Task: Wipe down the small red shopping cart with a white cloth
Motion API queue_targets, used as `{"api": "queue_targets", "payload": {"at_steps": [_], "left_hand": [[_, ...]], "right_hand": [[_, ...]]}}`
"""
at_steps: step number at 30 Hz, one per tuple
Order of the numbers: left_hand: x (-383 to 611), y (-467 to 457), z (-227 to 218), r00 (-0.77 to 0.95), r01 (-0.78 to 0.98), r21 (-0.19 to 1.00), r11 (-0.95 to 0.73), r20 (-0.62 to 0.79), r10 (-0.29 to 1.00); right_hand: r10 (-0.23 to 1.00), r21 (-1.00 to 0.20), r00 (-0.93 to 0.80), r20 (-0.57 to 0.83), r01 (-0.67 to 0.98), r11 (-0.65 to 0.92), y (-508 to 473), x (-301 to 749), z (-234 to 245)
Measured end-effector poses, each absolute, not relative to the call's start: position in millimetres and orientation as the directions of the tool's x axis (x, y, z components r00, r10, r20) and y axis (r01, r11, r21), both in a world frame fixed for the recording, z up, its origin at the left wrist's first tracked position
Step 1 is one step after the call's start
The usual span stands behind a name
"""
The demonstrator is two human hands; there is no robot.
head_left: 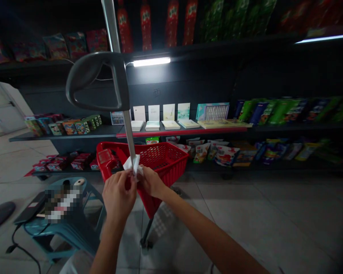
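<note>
Left hand (118,196) and right hand (152,182), fingers pinched on a crumpled white tissue (133,164), press it against the smooth metal pole (125,114) of a red lattice-walled plastic trolley basket (165,160). A blue plastic stool (87,186) stands at 8 o'clock.

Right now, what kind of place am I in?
Probably a small shop: dark shelves lined with packaged snacks, notebooks on display, and a red shopping basket, at whose pole your left hand and right hand hold a white cloth.

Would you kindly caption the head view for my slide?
Left hand and right hand hold a white tissue at the metal pole of a red basket trolley.
</note>
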State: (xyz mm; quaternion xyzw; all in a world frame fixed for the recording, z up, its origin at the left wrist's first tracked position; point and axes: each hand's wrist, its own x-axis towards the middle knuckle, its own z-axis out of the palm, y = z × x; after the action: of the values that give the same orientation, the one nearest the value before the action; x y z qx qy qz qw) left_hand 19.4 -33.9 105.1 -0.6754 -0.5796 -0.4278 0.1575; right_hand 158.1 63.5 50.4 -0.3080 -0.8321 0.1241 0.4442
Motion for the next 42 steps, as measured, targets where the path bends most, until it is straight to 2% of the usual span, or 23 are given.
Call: {"api": "queue_targets", "payload": {"at_steps": [5,11,17,23,30,37,40,42], "left_hand": [[5,-25,95,0.003,0.977,0.139,-0.161,0.748,0.663],[-21,-24,88,-0.021,0.966,0.181,-0.186,0.769,0.639],[-24,-23,77,-0.050,0.972,0.175,-0.154,0.800,0.597],[-22,-15,64,-0.068,0.986,0.141,-0.094,0.837,0.542],[-46,4,56,-0.048,0.976,0.152,-0.155,0.847,0.530],[-56,22,55,-0.078,0.969,0.192,-0.157,0.837,0.542],[-54,25,54,-0.132,0.966,0.234,-0.111,0.811,0.570],[-52,26,54,-0.158,0.962,0.258,-0.089,0.794,0.588]], "right_hand": [[0.568,-0.360,-0.447,0.691,0.468,0.807,67,173,33],[0.649,-0.268,-0.407,0.643,0.673,0.689,96,246,-9],[0.684,-0.203,-0.380,0.623,0.766,0.610,107,288,-29],[0.692,-0.214,-0.378,0.616,0.765,0.608,105,283,-34],[0.704,-0.212,-0.421,0.572,0.753,0.623,119,319,-39],[0.869,-0.368,-0.110,0.482,0.875,0.315,133,383,-53],[0.859,-0.367,-0.037,0.510,0.894,0.256,123,366,-49],[0.830,-0.339,-0.059,0.554,0.895,0.290,111,335,-44]]}}
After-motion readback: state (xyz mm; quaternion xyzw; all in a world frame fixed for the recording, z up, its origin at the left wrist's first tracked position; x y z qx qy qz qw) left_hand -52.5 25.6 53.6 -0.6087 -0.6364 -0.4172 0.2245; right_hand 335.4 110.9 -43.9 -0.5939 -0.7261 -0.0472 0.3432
